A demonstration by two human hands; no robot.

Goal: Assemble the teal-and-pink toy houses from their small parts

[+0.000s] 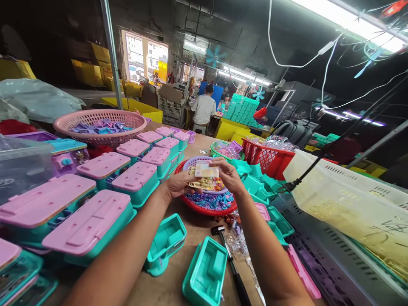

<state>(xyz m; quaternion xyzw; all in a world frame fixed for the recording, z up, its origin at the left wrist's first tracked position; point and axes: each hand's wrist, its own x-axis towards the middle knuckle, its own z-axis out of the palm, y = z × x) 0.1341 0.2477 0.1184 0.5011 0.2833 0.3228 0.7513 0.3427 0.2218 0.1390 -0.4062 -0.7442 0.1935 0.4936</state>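
Observation:
My left hand [180, 183] is closed at the near edge of a cream plastic parts frame [201, 183], its fingers partly hidden underneath. My right hand [228, 173] pinches a small pale rectangular card or packet [206, 171] with yellow markings, held over the frame. Both are above a lavender basket [194, 161] with orange and yellow pieces inside. That basket sits in a red basket [210, 211] full of blue and purple curled pieces [213, 201]. Nearer me, two teal open boxes [168, 236] stand on the table, beside a black-handled hammer [233, 265].
Rows of pink-lidded teal boxes [92, 225] fill the left. A pink basket [102, 114] of small parts stands behind them. To the right are stacked teal trays [255, 187], a red crate [264, 157], a large pale crate [350, 191] and a hanging black plug [291, 185]. Another person [204, 106] sits farther back.

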